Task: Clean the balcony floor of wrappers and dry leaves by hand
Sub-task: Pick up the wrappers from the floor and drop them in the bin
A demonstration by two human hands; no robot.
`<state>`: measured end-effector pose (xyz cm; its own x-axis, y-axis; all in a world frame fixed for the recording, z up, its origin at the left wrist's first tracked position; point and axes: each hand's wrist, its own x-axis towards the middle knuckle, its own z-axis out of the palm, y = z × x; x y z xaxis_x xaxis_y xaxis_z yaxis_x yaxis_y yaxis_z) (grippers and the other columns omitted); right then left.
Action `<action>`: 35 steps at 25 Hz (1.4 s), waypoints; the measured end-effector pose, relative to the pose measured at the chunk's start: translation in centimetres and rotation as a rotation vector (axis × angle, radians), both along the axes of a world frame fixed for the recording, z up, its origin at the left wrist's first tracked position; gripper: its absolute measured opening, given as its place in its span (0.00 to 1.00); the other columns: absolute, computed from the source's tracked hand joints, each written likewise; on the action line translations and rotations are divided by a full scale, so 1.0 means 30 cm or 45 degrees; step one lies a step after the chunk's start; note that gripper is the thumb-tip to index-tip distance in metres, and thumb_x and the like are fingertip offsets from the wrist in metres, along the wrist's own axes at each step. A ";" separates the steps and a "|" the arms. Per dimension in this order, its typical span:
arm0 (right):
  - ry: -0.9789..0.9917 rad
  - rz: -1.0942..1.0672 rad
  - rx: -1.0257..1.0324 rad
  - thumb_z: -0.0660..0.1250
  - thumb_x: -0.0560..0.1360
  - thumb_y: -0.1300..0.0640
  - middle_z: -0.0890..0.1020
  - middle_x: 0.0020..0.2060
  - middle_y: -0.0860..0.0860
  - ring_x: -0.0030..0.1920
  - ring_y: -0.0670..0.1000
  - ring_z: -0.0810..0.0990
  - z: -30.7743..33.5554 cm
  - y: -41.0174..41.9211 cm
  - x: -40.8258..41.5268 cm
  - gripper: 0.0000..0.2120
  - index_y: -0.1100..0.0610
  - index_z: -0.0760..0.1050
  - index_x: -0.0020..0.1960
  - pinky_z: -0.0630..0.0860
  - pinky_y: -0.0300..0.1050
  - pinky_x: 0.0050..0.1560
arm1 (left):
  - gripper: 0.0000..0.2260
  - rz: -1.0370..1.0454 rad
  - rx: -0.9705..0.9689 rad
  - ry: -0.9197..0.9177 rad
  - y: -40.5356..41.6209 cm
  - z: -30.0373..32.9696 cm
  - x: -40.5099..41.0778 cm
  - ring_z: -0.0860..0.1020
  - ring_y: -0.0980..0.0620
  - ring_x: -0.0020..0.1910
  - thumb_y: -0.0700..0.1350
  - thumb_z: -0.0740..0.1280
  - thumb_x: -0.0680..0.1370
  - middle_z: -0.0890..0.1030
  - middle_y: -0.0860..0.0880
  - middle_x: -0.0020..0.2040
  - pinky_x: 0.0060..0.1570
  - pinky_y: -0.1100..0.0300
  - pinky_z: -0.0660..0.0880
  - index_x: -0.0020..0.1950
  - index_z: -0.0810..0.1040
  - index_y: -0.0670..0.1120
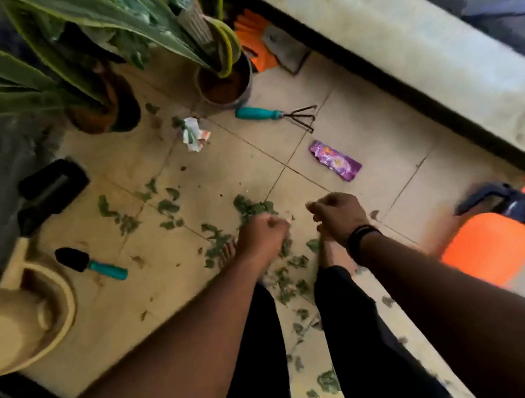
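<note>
Both my arms reach forward over the tiled balcony floor. My left hand is curled into a fist, and nothing shows in it. My right hand, with a black band at the wrist, is curled the same way a short gap to its right. Green dry leaves lie just beyond the hands and around my bare feet, with more leaves scattered to the left. A purple wrapper lies flat ahead to the right. A crumpled white wrapper sits further off near the pots.
Potted plants stand at the back left. A teal hand rake and a teal trowel lie on the tiles. A beige watering can is at left, an orange sprayer at right below the concrete ledge.
</note>
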<state>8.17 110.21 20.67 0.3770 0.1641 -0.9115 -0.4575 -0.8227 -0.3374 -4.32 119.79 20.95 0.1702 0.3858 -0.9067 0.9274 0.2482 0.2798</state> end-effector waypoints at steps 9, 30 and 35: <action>-0.791 0.330 -0.324 0.73 0.71 0.44 0.70 0.66 0.59 0.68 0.63 0.68 -0.625 0.065 0.155 0.31 0.52 0.70 0.70 0.70 0.59 0.63 | 0.15 0.315 0.550 0.266 0.478 -0.672 -0.028 0.82 0.49 0.48 0.51 0.66 0.82 0.83 0.45 0.55 0.39 0.58 0.78 0.64 0.78 0.44; -0.543 0.720 -0.358 0.72 0.74 0.55 0.81 0.49 0.57 0.51 0.60 0.77 -0.721 0.114 0.126 0.07 0.55 0.79 0.51 0.75 0.51 0.50 | 0.13 0.638 0.483 0.073 0.026 -0.986 -0.540 0.78 0.37 0.56 0.43 0.59 0.81 0.82 0.38 0.59 0.55 0.47 0.73 0.62 0.77 0.39; -0.457 0.300 -0.072 0.71 0.74 0.59 0.81 0.41 0.52 0.38 0.50 0.78 -0.543 0.104 0.083 0.02 0.54 0.79 0.46 0.68 0.38 0.33 | 0.08 0.994 0.111 -0.003 0.317 -0.630 -0.069 0.79 0.37 0.54 0.34 0.60 0.76 0.81 0.38 0.49 0.38 0.56 0.74 0.51 0.77 0.40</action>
